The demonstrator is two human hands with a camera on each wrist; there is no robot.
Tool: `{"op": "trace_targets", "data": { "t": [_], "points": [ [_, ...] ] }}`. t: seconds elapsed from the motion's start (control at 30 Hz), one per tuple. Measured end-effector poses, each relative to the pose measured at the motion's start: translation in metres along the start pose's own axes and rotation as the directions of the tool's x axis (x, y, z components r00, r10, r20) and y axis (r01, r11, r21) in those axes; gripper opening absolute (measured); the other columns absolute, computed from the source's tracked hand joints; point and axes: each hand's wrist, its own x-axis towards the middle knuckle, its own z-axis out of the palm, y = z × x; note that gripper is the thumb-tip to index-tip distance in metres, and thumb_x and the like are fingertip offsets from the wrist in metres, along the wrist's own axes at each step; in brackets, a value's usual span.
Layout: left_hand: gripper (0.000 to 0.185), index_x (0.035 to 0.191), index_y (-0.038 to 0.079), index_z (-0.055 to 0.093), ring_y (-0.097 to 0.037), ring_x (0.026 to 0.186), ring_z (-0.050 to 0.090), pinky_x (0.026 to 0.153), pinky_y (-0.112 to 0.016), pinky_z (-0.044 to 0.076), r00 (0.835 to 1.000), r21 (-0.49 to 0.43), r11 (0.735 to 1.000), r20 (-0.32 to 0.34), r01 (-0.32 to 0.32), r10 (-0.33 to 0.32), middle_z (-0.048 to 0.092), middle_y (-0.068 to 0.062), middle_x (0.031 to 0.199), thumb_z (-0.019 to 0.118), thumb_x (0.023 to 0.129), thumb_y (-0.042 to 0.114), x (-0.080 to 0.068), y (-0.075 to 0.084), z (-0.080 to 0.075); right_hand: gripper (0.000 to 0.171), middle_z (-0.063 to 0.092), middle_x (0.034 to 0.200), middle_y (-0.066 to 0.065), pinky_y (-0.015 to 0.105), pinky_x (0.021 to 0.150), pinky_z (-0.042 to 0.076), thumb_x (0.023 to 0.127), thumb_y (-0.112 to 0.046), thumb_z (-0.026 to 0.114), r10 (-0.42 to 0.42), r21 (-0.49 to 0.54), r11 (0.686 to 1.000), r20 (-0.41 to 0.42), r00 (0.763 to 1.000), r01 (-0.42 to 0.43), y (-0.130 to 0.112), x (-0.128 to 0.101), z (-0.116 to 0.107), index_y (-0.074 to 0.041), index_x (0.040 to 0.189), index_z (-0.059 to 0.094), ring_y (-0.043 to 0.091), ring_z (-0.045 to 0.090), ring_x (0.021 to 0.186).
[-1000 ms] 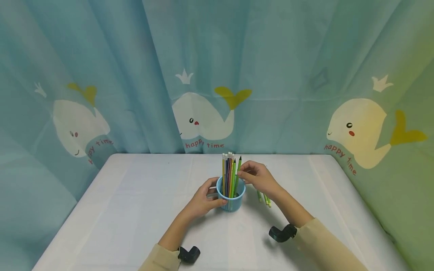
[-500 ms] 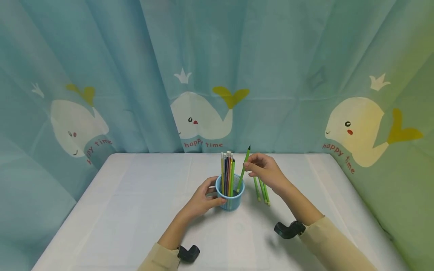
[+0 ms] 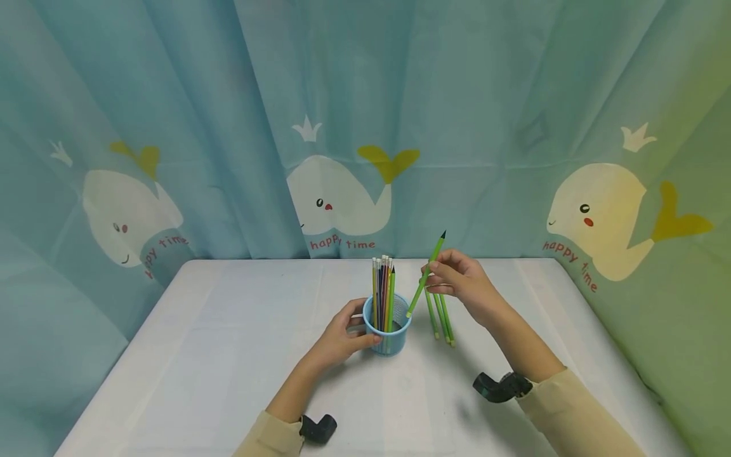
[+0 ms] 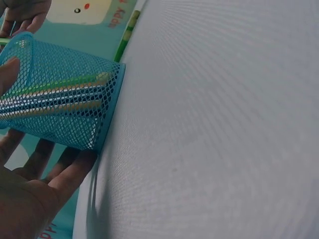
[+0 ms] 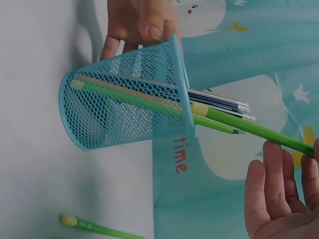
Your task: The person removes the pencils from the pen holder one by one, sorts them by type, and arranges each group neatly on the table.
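Note:
My left hand (image 3: 339, 336) holds a light blue mesh pencil cup (image 3: 395, 346) standing on the table, thumb at the near side of the rim, fingers round the far left side. Inside lean several pencils (image 3: 382, 292) with white erasers up, plus a green one (image 3: 391, 298) with its black tip up. To the right of the cup, my right hand (image 3: 468, 285) pinches another green pencil (image 3: 419, 292), tilted, black tip up. Its pale yellow-green end (image 5: 200, 110) is at the cup's rim in the right wrist view; whether they touch, I cannot tell.
Several green pencils (image 3: 448, 322) lie on the white table (image 3: 257, 355), just right of the cup and partly below my right hand. A blue-green curtain (image 3: 474, 127) with whale prints hangs behind and beside the table. Black devices (image 3: 502, 387) sit at both wrists.
My right hand has moved up and to the right, drawing the green pencil out of the cup and tilting it further right. The left hand stays on the cup.

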Motion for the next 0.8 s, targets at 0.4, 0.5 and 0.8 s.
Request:
{"op": "trace_targets", "data": {
  "t": [0.4,0.5,0.8],
  "points": [
    [0.074,0.148,0.007,0.039,-0.038,0.131,0.052,0.107,-0.049,0.047,1.0,-0.009,1.0,-0.003,0.006,-0.006,0.048,-0.019,0.143,0.079,0.085,0.009,-0.002,0.001,0.0,0.011,0.066,0.102,0.003,0.034,0.082,0.061,0.103,-0.02,0.057,-0.015,0.128,0.992,0.005,1.0,0.014,-0.002,-0.004,-0.014,-0.009,0.102,0.056,0.017,0.069,0.087],
    [0.073,0.148,0.007,0.039,-0.038,0.131,0.052,0.107,-0.05,0.047,1.0,-0.005,1.0,-0.003,0.008,-0.008,0.048,-0.019,0.143,0.079,0.086,0.01,-0.001,0.0,0.0,0.011,0.066,0.102,0.002,0.033,0.082,0.061,0.102,-0.019,0.058,-0.003,0.123,0.992,0.002,1.0,0.003,0.002,-0.005,-0.019,-0.009,0.103,0.056,0.016,0.067,0.086],
    [0.074,0.148,0.009,0.039,-0.038,0.132,0.051,0.108,-0.05,0.046,1.0,-0.002,1.0,-0.001,0.008,-0.008,0.048,-0.019,0.144,0.079,0.086,0.011,-0.001,-0.001,-0.001,0.012,0.066,0.102,0.001,0.032,0.083,0.061,0.103,-0.019,0.057,0.029,0.057,0.998,-0.02,0.999,-0.028,0.016,-0.006,-0.03,-0.007,0.106,0.054,0.018,0.067,0.089]
  ]
}}
